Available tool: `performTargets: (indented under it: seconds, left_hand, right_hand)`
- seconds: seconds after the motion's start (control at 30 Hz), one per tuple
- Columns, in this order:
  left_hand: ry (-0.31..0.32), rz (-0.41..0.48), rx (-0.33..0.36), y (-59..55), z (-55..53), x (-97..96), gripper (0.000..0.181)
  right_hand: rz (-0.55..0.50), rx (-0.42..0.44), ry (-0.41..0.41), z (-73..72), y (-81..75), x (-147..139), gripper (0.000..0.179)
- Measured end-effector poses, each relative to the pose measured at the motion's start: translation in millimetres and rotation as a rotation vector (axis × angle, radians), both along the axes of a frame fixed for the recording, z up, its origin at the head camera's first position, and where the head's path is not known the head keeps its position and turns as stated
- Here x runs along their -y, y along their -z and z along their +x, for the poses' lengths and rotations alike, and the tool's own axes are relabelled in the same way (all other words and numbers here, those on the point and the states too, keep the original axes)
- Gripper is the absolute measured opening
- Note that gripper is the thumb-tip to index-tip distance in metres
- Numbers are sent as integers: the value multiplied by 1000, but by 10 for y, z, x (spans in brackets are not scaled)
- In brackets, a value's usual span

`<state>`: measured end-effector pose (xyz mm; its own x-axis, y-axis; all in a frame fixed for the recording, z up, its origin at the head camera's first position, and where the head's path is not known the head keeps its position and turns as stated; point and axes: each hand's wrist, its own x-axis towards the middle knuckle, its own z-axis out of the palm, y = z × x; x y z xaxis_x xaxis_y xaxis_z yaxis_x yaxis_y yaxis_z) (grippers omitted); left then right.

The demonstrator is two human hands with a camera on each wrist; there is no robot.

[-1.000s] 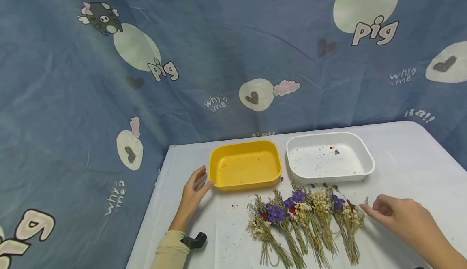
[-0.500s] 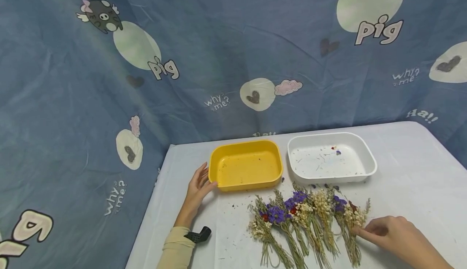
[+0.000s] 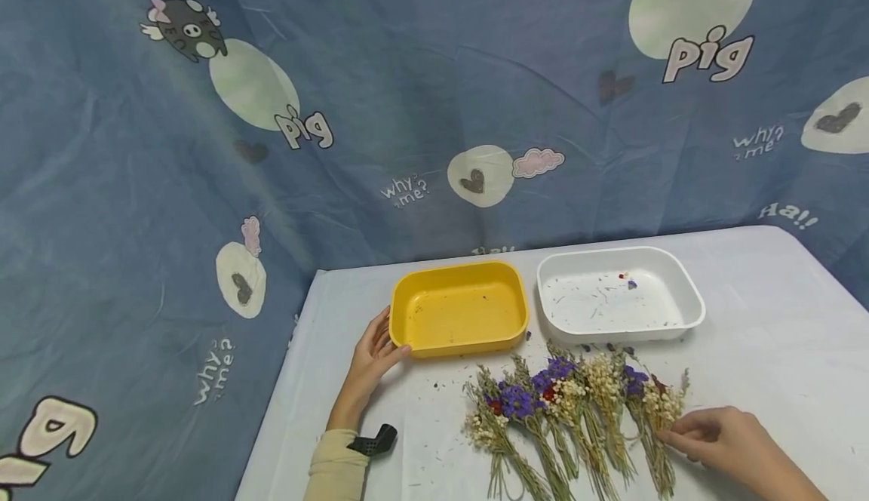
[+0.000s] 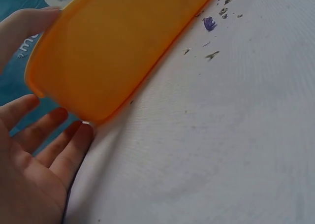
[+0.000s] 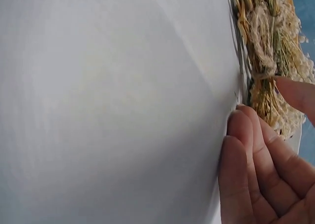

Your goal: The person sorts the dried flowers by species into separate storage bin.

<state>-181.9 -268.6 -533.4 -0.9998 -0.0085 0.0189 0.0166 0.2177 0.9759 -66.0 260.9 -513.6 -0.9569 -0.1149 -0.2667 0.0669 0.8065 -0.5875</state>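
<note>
At the left end of a yellow tray (image 3: 462, 312), my left hand (image 3: 366, 369) touches the front left corner. In the left wrist view the thumb (image 4: 37, 24) lies at the rim, and the other fingers (image 4: 74, 150) extend fairly straight against the corner. My right hand (image 3: 726, 441) pinches the rightmost bunch of dried flowers (image 3: 660, 407) at its stems. In the right wrist view its thumb touches near the twine (image 5: 263, 42), and the other fingers curl beside the stems against the cloth. Several more bunches (image 3: 519, 401) lie left of it, with purple, cream and red blooms.
Beside the yellow tray stands a white tray (image 3: 614, 331) holding small plant scraps. Loose petals and bits (image 4: 209, 23) are scattered on the white tablecloth (image 3: 781, 320). A blue printed curtain (image 3: 380, 71) hangs behind the table. The left wrist wears a black device (image 3: 373, 441).
My right hand has come down from the flower heads to the stems of the rightmost bunch. The left hand has closed in on the yellow tray's corner, and the thumb now touches it.
</note>
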Motion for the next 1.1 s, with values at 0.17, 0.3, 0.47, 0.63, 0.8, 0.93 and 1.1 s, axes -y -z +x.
performTargets:
  seconds: [0.17,0.3,0.47,0.63,0.8,0.93,1.1]
  left_hand:
    - [2,-2,-1,-3,11,-5,87]
    - [37,7,-18,-9,-10,-17,85]
    - [51,15,-24,-9,-21,-29,84]
    - [36,4,-18,13,-11,-23,84]
    - [22,4,-20,27,8,-6,84]
    - [19,10,-18,20,13,6,83]
    - [21,3,-15,26,-4,16,83]
  right_hand:
    - [-14,16,41,16,5,4,32]
    - [-21,41,69,28,18,6,34]
    - [-58,88,67,38,48,-8,31]
    - [-132,124,32,35,26,-54,28]
    - [-228,167,43,24,-16,-53,29]
    - [-278,208,90,39,-33,-28,32]
    - [-312,247,165,73,-22,-11,37]
